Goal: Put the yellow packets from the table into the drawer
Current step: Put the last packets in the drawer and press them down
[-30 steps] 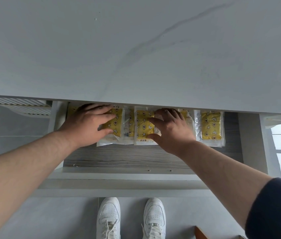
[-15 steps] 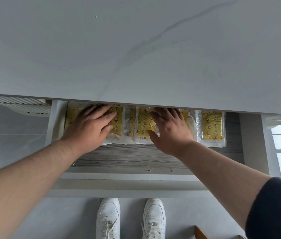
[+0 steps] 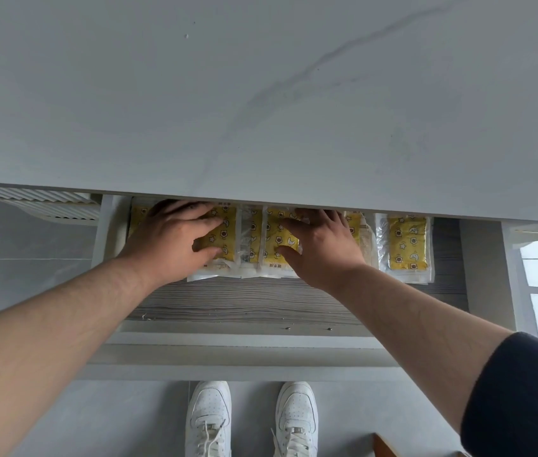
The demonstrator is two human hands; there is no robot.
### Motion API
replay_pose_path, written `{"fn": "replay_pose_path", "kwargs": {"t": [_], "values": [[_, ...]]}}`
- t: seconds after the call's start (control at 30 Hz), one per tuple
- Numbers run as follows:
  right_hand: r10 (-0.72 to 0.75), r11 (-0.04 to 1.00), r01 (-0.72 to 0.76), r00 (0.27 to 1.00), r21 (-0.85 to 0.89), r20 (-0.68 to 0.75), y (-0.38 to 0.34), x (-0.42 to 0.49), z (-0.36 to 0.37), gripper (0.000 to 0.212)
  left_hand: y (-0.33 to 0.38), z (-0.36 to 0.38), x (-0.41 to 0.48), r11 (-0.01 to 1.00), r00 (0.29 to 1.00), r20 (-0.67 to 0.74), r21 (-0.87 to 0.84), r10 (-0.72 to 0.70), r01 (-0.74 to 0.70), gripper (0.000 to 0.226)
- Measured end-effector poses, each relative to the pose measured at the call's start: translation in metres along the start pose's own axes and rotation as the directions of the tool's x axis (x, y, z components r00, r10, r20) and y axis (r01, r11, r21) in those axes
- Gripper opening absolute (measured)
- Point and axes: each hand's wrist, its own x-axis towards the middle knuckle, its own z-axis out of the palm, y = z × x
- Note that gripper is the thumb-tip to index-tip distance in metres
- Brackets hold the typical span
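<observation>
Several yellow packets [image 3: 277, 239] in clear wrappers lie side by side at the back of the open drawer [image 3: 244, 301], partly under the table's edge. My left hand [image 3: 168, 245] lies flat on the left packets, fingers spread and thumb resting on a yellow packet. My right hand [image 3: 323, 249] lies flat on the middle packets in the same way. One more yellow packet [image 3: 407, 245] lies apart at the right, untouched. The fingertips of both hands are hidden under the table's edge.
The grey marbled table top [image 3: 261, 94] fills the upper half of the view and overhangs the drawer's back. The drawer's wood-grain floor shows bare in front of the packets. Its white front rim [image 3: 228, 341] is near me, with my white shoes [image 3: 208, 420] below.
Both hands have stayed on the packets and shifted only slightly; my right hand has slid a little left and farther in. The packets have hardly moved.
</observation>
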Motion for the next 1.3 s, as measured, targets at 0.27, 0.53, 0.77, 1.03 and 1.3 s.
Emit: {"fn": "replay_pose_path", "kwargs": {"t": [0.27,0.53,0.77,1.03,1.3], "values": [[-0.009,0.999,0.011,0.998,-0.030,0.058,0.000,0.002,-0.002,0.059,0.002,-0.001,-0.003,0.999,0.997,0.078,0.039,-0.022,0.019,0.078],[-0.018,0.998,0.020,0.999,-0.062,0.041,0.000,0.001,0.004,0.059,0.007,-0.001,-0.005,1.000,0.995,0.099,0.014,-0.028,0.027,0.077],[-0.030,0.996,0.033,0.999,-0.079,0.042,-0.001,-0.001,0.004,0.063,0.006,0.000,-0.006,0.997,0.989,0.148,0.077,-0.017,0.006,0.083],[-0.102,0.993,0.105,0.993,-0.054,0.058,0.018,-0.018,-0.008,0.066,0.029,-0.009,-0.010,0.993,0.988,0.146,0.095,0.057,-0.072,0.081],[0.008,0.997,-0.003,0.997,-0.073,0.078,0.041,-0.023,-0.005,0.064,0.066,0.003,0.016,0.986,0.967,0.197,0.014,0.158,-0.164,0.067]]}}
